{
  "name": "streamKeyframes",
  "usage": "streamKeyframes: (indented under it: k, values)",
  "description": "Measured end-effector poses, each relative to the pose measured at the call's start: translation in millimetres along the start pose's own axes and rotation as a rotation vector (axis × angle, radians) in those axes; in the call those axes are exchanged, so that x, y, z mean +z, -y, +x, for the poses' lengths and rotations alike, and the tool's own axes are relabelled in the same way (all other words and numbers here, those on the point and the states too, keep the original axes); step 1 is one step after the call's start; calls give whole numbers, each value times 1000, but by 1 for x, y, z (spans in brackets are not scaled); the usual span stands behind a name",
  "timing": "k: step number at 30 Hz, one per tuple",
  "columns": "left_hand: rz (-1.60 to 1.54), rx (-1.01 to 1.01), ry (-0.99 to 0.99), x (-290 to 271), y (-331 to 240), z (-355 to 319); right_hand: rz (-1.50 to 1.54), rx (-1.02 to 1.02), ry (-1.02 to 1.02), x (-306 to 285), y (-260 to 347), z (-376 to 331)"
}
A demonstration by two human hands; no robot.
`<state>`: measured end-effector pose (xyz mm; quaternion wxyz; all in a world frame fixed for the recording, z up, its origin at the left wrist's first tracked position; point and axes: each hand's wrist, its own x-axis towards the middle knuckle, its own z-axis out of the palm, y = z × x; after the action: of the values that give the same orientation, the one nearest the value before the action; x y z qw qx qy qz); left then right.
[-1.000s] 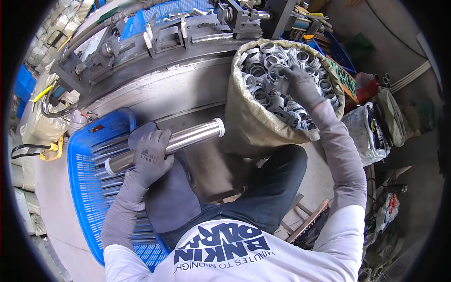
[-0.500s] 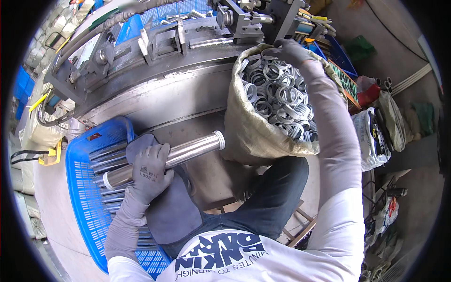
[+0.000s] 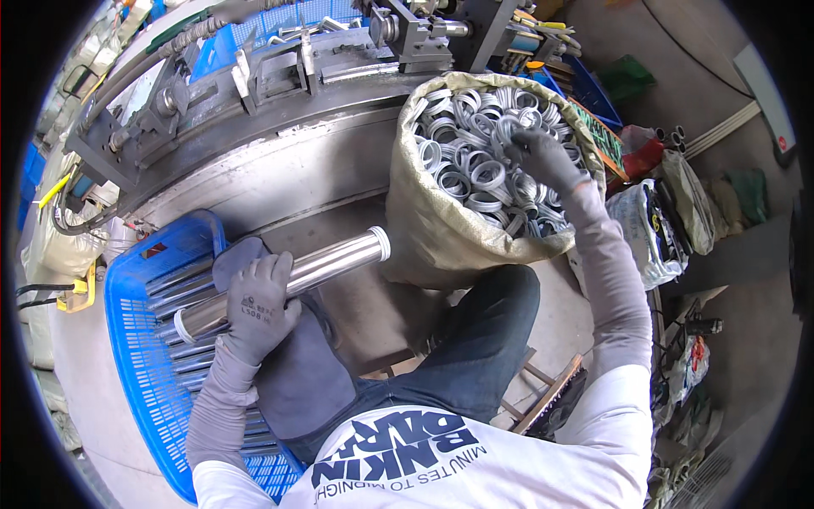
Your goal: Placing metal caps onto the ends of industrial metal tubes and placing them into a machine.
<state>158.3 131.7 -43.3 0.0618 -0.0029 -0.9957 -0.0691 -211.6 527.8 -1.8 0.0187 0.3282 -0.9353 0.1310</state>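
Note:
My left hand, in a grey glove, is wrapped round a shiny metal tube. The tube slants up to the right above the blue plastic basket and my padded thigh. A pale grey ring caps its right end, and another pale ring sits on its left end. Over a sack full of loose grey rings, my gloved right hand has its fingers curled together. A ring shows at its fingertips, apparently pinched there, partly hidden by the fingers.
More metal tubes lie in the blue basket at my left. A long metal machine bench with clamps runs across the far side. Bags and a blue bin stand right of the sack. A dark pad covers my left thigh.
My right hand has come from the sack's far rim back toward me, over the middle right of the rings. My left hand still holds the tube. The whole view has shifted slightly.

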Motion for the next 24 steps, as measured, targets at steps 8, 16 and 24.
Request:
streamKeyframes:
  k: [8,16,24]
  values:
    - [-12,101,-106,-10,9,6,46,-19,-148,-14,9,-64]
    - [220,116,-422,-45,54,96,641,60,-487,-34,84,-96]
    - [421,-17,-527,-92,98,305,1329,259,-38,118,197,-122]
